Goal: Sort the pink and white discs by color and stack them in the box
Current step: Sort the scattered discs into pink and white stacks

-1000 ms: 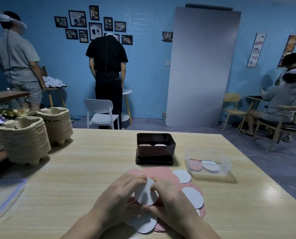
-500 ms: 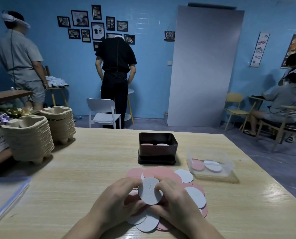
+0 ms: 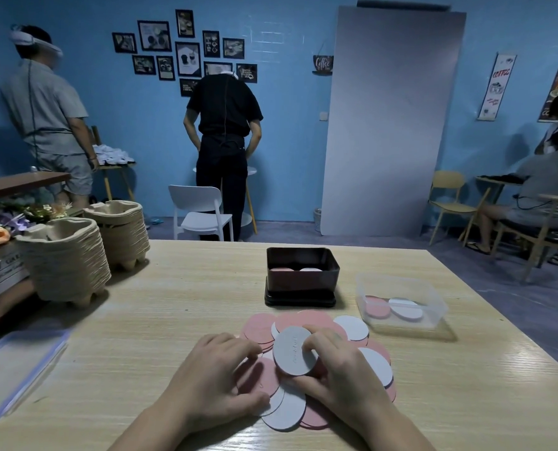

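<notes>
A loose heap of pink discs (image 3: 259, 327) and white discs (image 3: 352, 327) lies on the wooden table (image 3: 141, 320) in front of me. My right hand (image 3: 342, 375) pinches one white disc (image 3: 294, 351) and tilts it up on edge above the heap. My left hand (image 3: 216, 379) curls over a pink disc (image 3: 259, 380), fingertips at its far edge and thumb at its near edge. Just behind the heap stands the dark box (image 3: 302, 283); one pink stack and one white stack show inside it.
A clear plastic tub (image 3: 430, 307) with a pink and a white disc sits right of the box. Two stacks of pulp egg trays (image 3: 64, 265) stand at the table's left, a clear lid (image 3: 11, 369) nearer me. People and chairs fill the room behind.
My left hand has let go of the raised white disc and slid left onto a pink disc. My right hand alone holds the white disc now.
</notes>
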A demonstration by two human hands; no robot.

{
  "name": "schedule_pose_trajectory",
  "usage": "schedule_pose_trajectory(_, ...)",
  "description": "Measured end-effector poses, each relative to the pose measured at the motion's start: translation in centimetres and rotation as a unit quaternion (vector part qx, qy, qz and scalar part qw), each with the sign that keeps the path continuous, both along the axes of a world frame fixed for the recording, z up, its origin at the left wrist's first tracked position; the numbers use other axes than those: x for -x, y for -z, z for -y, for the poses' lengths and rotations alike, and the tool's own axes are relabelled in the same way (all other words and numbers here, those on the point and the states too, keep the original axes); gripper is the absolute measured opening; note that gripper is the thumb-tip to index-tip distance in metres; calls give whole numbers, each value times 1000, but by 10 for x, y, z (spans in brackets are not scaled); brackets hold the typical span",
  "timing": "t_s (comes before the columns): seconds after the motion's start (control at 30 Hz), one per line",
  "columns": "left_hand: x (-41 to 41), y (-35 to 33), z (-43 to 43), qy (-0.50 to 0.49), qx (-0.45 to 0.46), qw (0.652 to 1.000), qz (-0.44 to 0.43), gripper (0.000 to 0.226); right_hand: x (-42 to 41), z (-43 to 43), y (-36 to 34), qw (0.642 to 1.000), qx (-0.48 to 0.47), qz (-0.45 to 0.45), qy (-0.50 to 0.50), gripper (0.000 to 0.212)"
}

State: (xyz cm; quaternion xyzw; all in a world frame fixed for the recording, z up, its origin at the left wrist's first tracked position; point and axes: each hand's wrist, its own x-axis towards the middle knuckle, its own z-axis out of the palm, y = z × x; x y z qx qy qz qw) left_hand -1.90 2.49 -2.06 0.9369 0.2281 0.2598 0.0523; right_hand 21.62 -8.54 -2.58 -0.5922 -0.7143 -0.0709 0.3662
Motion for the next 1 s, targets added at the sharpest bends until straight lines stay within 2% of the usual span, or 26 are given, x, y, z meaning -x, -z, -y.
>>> schedule_pose_trajectory(0.23,-1,6,-5,-4,-37,994,99,41,-1,0,0,1000,5,-9,20,48)
schedule_pose_trajectory(0.33,-4,7,-3,-9,-56,993,107,36,-1,0,2,1000,2,-10,23,46)
schedule_pose_trajectory(0.6,-1,0,1,-18,-2,1000,-6,58,-2,1,2,1000,-2,-8,20,45)
schedule_pose_trajectory(0.8,1,2,-1,-23,10,999,36,56,-2,0,0,1000,2,-8,20,44)
schedule_pose_trajectory(1.0,-4,2,-5,1,-76,989,124,53,-3,-3,4,1000,4,-3,8,44)
